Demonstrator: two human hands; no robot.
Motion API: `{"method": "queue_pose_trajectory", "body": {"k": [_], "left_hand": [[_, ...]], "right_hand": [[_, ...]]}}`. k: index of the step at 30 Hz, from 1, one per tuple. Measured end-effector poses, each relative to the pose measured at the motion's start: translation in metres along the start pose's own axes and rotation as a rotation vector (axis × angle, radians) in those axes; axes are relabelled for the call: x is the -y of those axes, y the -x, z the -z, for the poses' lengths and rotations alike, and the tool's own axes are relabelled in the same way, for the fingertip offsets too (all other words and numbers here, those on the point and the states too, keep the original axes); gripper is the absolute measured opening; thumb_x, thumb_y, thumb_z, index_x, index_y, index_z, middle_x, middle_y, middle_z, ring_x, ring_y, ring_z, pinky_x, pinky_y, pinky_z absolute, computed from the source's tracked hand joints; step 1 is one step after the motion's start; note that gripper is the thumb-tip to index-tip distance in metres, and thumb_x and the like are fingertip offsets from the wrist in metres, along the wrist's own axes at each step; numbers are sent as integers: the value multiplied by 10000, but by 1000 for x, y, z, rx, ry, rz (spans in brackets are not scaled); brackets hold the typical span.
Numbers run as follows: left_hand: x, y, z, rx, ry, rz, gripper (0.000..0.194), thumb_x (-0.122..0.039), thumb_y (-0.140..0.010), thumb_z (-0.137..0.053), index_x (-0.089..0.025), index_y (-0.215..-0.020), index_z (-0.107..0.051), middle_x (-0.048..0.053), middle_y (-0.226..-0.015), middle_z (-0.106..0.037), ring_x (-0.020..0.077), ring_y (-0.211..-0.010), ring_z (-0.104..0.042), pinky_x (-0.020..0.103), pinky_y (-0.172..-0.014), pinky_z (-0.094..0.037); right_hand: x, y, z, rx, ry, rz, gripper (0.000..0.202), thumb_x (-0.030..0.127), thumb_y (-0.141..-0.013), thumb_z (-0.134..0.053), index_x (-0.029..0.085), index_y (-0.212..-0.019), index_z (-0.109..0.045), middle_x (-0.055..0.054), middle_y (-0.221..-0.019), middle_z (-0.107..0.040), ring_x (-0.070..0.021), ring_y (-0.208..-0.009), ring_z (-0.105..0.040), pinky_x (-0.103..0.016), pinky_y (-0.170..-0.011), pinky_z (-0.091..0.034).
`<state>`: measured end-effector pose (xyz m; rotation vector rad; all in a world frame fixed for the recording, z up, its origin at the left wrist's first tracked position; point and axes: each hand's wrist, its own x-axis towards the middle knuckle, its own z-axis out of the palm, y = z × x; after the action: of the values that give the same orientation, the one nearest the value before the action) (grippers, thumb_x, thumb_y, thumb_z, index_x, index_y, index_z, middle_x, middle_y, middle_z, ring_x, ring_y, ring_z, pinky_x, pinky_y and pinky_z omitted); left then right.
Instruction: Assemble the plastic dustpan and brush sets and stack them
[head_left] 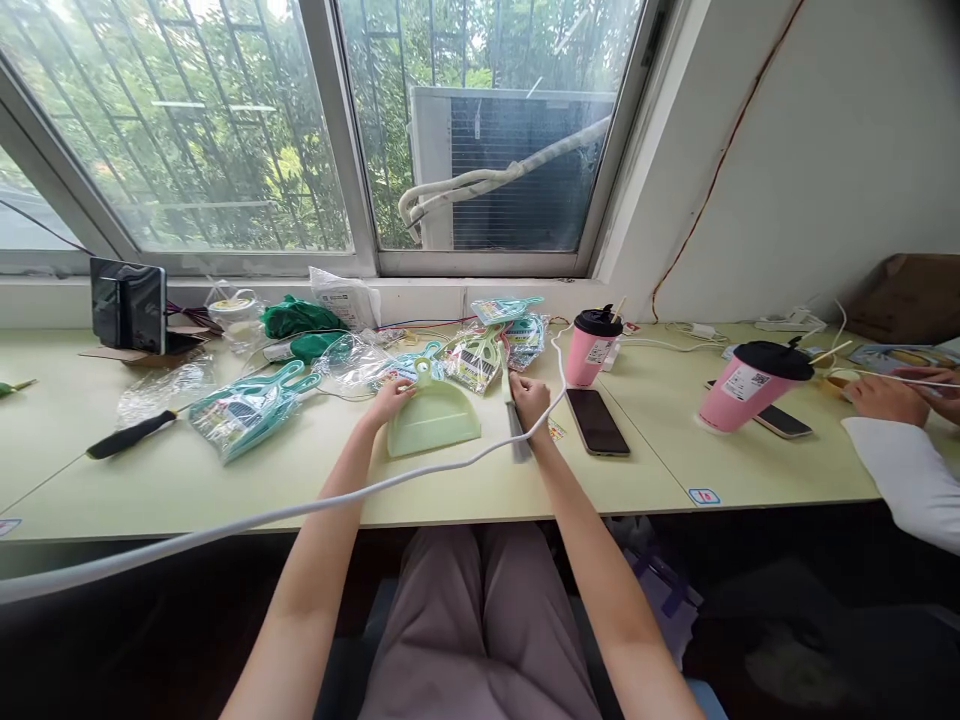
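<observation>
A pale green mini dustpan point(433, 420) lies on the table in front of me, its handle end pointing toward the window. My left hand point(390, 403) grips it by the left side near the handle. To its right, my right hand point(531, 400) is closed around the handle of a small brush point(517, 440), whose grey bristles point toward me and touch or nearly touch the tabletop. Beyond both hands lie dustpan-and-brush sets in clear packaging point(474, 362). Another wrapped turquoise set point(251, 405) rests to the left.
A white cable point(360, 497) crosses the view in front of my forearms. On the right are a phone point(598, 422) and two pink cups point(589, 350). A screwdriver point(131, 436) and a propped tablet point(129, 305) lie left. Another person's hands point(892, 402) work at far right.
</observation>
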<state>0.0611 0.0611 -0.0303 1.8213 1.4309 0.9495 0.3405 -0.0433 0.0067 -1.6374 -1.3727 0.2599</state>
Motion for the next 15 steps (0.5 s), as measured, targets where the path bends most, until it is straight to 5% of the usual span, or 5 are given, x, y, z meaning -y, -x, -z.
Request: {"method": "queue_pose_trajectory", "body": {"k": [6,9,12,15], "left_hand": [[-2,7,19,135,-174,-82,468,-623,-734,-586,-192,-865,-710,67,-876,-726,257,-857,-651,304,-734,-481],[-5,8,18,26,-223,-84,432,-593,-784,-558,-199,-871,-712,77,-939,-735,246,-859,-664,293,-717,-483],[-7,7,19,-131,-238,-65,335,-497,-820,-553,-211,-919,-696,64,-940,-741,216,-789,-677,283,-677,-479],[-10,7,20,-268,-239,-87,235,-397,-809,-588,-223,-926,-695,42,-933,-745,204,-796,-682,283,-699,-480]], "right_hand": [[-12,13,28,142,553,59,235,272,-917,-504,159,-916,-710,-113,-824,-722,-214,-799,-651,-268,-651,-376],[-29,20,45,72,512,68,275,287,-950,-459,199,-1080,-684,-89,-930,-732,-196,-814,-653,-263,-660,-391],[-62,23,82,-98,506,75,351,331,-976,-388,210,-1023,-714,-90,-1021,-720,-213,-850,-637,-292,-695,-424],[-100,22,121,-50,537,206,378,392,-965,-413,238,-955,-758,-79,-1229,-654,-279,-1128,-550,-359,-841,-455]]}}
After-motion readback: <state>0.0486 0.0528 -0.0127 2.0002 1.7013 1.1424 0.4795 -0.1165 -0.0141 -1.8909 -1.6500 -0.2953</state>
